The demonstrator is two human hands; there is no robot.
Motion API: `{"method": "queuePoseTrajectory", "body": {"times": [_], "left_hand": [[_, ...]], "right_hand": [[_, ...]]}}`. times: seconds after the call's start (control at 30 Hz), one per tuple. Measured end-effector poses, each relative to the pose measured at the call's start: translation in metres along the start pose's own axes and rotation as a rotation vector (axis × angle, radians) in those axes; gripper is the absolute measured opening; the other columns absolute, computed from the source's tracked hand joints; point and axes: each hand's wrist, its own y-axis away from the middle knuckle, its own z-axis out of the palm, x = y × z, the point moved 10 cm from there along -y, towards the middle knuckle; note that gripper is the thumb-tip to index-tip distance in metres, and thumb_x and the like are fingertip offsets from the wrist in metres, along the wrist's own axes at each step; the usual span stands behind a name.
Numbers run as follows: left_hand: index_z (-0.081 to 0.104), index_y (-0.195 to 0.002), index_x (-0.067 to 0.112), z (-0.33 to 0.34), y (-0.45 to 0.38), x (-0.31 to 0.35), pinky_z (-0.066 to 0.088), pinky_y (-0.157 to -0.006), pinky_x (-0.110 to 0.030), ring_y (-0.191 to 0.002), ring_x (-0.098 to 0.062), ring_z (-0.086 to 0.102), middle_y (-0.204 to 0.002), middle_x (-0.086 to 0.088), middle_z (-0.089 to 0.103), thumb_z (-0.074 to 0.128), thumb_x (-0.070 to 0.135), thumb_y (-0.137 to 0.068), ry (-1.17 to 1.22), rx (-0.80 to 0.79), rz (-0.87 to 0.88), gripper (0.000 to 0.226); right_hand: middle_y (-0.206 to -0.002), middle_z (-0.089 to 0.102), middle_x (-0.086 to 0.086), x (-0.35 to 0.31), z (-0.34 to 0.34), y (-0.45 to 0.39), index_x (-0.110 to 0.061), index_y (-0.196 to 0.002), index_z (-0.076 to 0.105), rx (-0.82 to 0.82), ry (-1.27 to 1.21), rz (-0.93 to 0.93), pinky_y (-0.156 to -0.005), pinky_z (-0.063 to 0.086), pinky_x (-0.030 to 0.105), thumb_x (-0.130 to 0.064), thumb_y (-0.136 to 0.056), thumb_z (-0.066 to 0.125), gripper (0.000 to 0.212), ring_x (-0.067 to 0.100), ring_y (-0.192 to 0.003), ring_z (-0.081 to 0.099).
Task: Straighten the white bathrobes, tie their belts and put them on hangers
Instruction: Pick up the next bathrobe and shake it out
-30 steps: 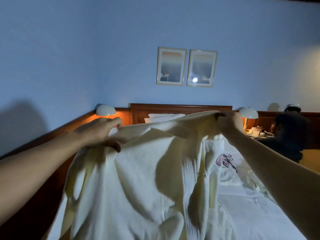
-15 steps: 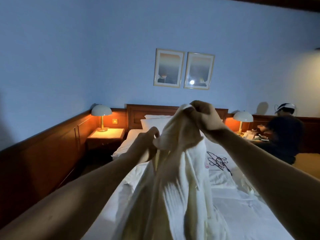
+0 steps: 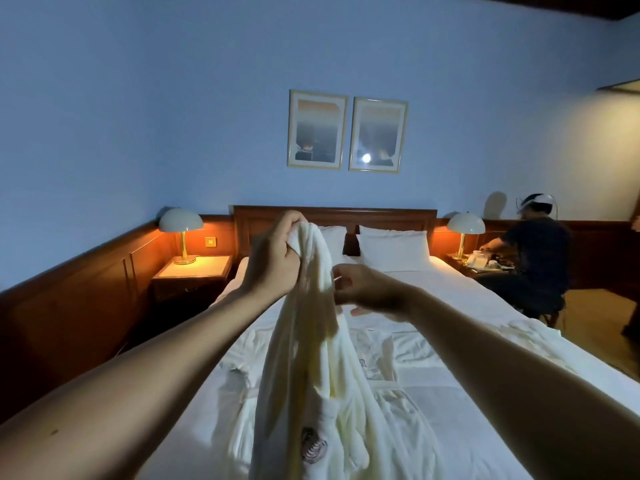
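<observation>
— Dim blue-walled bedroom, warm lamps only. What's going on nearest us, over the bed (image 3: 433, 403)?

— A white bathrobe (image 3: 311, 368) is hanging bunched in front of the person, its long axis running nearly straight up and down, gathered top pointing up, loose folds trailing toward the sheet with an embroidered logo (image 3: 313, 450) showing low down.

— Who's holding it?

— The left hand (image 3: 273, 258) is fisting the gathered top, fingers curled tight round the cloth — probably so the weight is pulling the robe straight. The right hand (image 3: 367, 289) is sitting just beside the fabric, fingers curled and seemingly pinching an edge; likely feeding along for the collar or belt, though I can't tell which.

— And further off?

— More white cloth, maybe another robe (image 3: 374, 351), is lying rumpled on the bed. Beyond, two pillows (image 3: 393, 249) are leaning on the wooden headboard (image 3: 381, 216), lamps (image 3: 180, 233) are glowing either side, two framed prints (image 3: 346, 131) are hanging above, and a second person (image 3: 533, 258) is sitting at the far right.

— Any hanger?

— None visible.
</observation>
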Motion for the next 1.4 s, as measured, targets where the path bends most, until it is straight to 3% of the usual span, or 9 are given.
{"method": "queuePoseTrajectory", "body": {"times": [0.13,0.27,0.4,0.53,0.77,0.97,1.1,1.23,1.4], "left_hand": [[0.061,-0.105,0.001,-0.007,-0.006,-0.01,0.036,-0.077,-0.002,-0.089,-0.014,0.054,-0.095,-0.001,0.059,0.041,-0.021,-0.078,-0.021,0.034,-0.058,0.04],[0.059,-0.106,0.0,-0.022,0.0,-0.042,0.037,-0.071,-0.016,-0.088,-0.02,0.055,-0.095,-0.005,0.061,0.042,-0.01,-0.09,-0.022,0.088,-0.182,0.025],[0.059,-0.106,0.001,-0.029,0.001,-0.049,0.033,-0.064,-0.011,-0.084,-0.021,0.054,-0.093,-0.007,0.063,0.042,-0.005,-0.094,-0.053,0.121,-0.244,0.021],[0.057,-0.101,0.004,-0.024,-0.006,-0.037,0.034,-0.061,-0.003,-0.079,-0.017,0.052,-0.089,-0.004,0.063,0.047,-0.006,-0.089,-0.104,0.017,-0.165,0.019],[0.059,-0.096,0.018,-0.002,-0.007,-0.036,0.045,-0.065,-0.022,-0.078,-0.011,0.06,-0.086,0.005,0.066,0.061,0.003,-0.084,-0.026,-0.259,-0.204,0.019],[0.064,-0.103,0.021,0.024,0.035,-0.063,0.044,-0.068,-0.01,-0.092,-0.005,0.061,-0.101,0.012,0.063,0.06,0.001,-0.095,0.08,-0.563,-0.513,0.022],[0.061,-0.114,0.007,0.067,0.093,-0.062,0.051,-0.075,-0.023,-0.094,-0.017,0.059,-0.091,0.004,0.057,0.061,0.005,-0.096,0.005,-0.905,-0.599,0.018],[0.062,-0.107,0.01,0.065,0.096,-0.086,0.059,-0.075,-0.036,-0.086,-0.026,0.067,-0.092,-0.006,0.066,0.059,0.011,-0.096,-0.164,-0.926,-0.58,0.011],[0.052,-0.082,0.027,0.051,0.092,-0.095,0.045,-0.096,-0.034,-0.102,-0.023,0.057,-0.082,0.012,0.05,0.055,-0.001,-0.097,-0.291,-0.926,-0.515,0.031]], "right_hand": [[-0.063,0.06,-0.009,-0.007,-0.008,-0.004,-0.016,-0.067,0.058,0.236,-0.061,-0.108,-0.062,0.047,0.032,-0.011,-0.094,0.064,0.027,0.012,-0.063,0.058],[-0.09,0.063,0.005,-0.043,-0.036,0.005,-0.016,-0.098,0.052,0.454,0.39,-0.274,-0.063,0.042,0.038,-0.017,-0.098,0.053,0.001,0.028,-0.079,0.055],[-0.106,0.06,0.018,-0.057,-0.041,0.011,-0.011,-0.118,0.045,0.607,0.422,-0.411,-0.064,0.04,0.04,-0.013,-0.1,0.048,0.019,0.037,-0.081,0.052],[-0.093,0.062,0.01,-0.046,-0.047,0.008,-0.01,-0.099,0.06,0.74,0.265,-0.344,-0.064,0.041,0.037,-0.003,-0.091,0.046,0.017,0.033,-0.083,0.055],[-0.077,0.061,-0.007,-0.038,-0.063,0.005,-0.015,-0.09,0.06,0.783,-0.011,-0.228,-0.062,0.041,0.032,-0.01,-0.095,0.044,0.017,0.011,-0.073,0.054],[-0.073,0.061,-0.011,-0.06,-0.081,0.009,-0.021,-0.074,0.061,0.793,-0.082,-0.279,-0.051,0.035,0.009,-0.009,-0.093,0.045,0.027,0.002,-0.07,0.053],[-0.074,0.064,-0.003,-0.073,-0.067,0.001,-0.016,-0.073,0.064,0.699,-0.138,-0.322,-0.062,0.045,0.025,-0.004,-0.091,0.044,0.029,0.011,-0.073,0.058],[-0.079,0.067,-0.002,-0.053,-0.093,0.009,-0.019,-0.077,0.067,0.82,-0.01,-0.244,-0.061,0.04,0.021,-0.005,-0.088,0.046,0.027,0.018,-0.081,0.061],[-0.075,0.065,-0.002,-0.04,-0.115,0.026,-0.01,-0.081,0.07,0.926,0.09,-0.259,-0.06,0.04,0.027,-0.007,-0.089,0.046,0.026,0.018,-0.078,0.06]]}}
